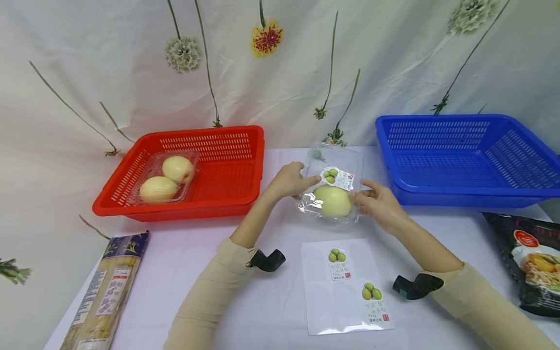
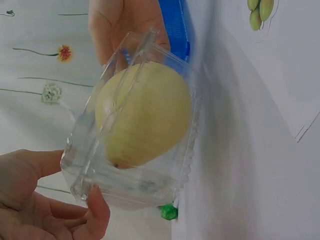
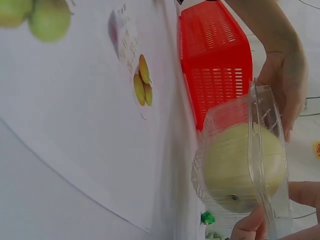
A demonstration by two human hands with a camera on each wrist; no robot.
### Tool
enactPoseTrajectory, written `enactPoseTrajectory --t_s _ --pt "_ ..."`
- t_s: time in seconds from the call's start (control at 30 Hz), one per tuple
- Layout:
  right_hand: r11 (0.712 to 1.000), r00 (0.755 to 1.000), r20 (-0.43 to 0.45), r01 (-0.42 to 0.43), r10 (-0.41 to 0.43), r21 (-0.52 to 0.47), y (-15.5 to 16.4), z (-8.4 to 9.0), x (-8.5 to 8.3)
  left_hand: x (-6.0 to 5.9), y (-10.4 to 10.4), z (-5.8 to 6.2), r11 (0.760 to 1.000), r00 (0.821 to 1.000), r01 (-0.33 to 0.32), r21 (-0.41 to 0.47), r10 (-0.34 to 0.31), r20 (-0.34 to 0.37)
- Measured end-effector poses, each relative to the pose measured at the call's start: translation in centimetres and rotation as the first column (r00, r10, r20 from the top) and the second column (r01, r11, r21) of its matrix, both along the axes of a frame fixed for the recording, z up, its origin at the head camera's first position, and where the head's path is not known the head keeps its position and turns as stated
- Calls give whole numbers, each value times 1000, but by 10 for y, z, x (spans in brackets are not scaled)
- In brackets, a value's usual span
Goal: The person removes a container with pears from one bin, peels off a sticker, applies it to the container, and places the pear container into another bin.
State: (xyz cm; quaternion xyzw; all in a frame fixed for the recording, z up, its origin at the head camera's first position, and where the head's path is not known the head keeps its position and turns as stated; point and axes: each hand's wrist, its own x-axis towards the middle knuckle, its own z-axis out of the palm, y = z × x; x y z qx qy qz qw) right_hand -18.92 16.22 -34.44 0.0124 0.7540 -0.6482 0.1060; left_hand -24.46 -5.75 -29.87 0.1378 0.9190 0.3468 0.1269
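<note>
Between the two hands, at the centre of the table: one clear plastic box (image 1: 337, 154), lid seemingly down, held tilted. Left hand (image 1: 290, 182): part-closed, thumb and fingers pinching one side rim, a fingertip beside the label. Right hand (image 1: 381, 205): part-closed, pinching the opposite side. Contents: one pale yellow fruit (image 1: 333, 201), lying toward the near end. Lid: one printed label (image 1: 343, 179), green fruit pictured. Handling, as judged: shell light, thin, slick and springy, apt to dent under a hard squeeze; fruit the heavier part, smooth, likely to roll and pull its end down. Best hold: both side rims, level with the fruit, fingers beneath, lid unpressed. Whether the lower edge touched the table could not be told. Nearer the body: one label sheet (image 1: 321, 313), two labels left. Outward left: one red basket (image 1: 210, 212), holding another box of two fruits. Outward right: one blue basket (image 1: 463, 199).
</note>
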Motion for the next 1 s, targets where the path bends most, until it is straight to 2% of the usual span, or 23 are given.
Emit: enactPoseTrajectory --t_s 0.1,0.23,0.4,0.53,0.67,0.8,0.9,1.0 --pt "996 999 -39 13 -9 89 3 7 -2 6 -3 2 996 999 -13 83 8 52" --pt "989 995 -87 54 -42 139 4 14 -6 11 -5 3 981 992 -48 190 25 124" --pt "981 990 -125 93 -72 172 6 23 -9 18 -3 4 957 990 -73 280 36 134" --pt "980 988 -136 93 -69 179 11 34 -9 21 0 6 926 990 -86 367 38 135" --pt "973 984 -158 114 -83 200 23 49 -8 22 9 10 863 991 -101 495 46 123" --pt "970 976 -186 146 -109 194 40 63 -11 22 26 15 766 994 -102 634 50 100" --pt "971 971 -201 166 -130 175 55 71 -16 19 43 18 697 997 -76 713 36 71" --pt "966 968 -199 190 -155 172 72 77 -22 16 61 21 657 999 -46 752 21 43"
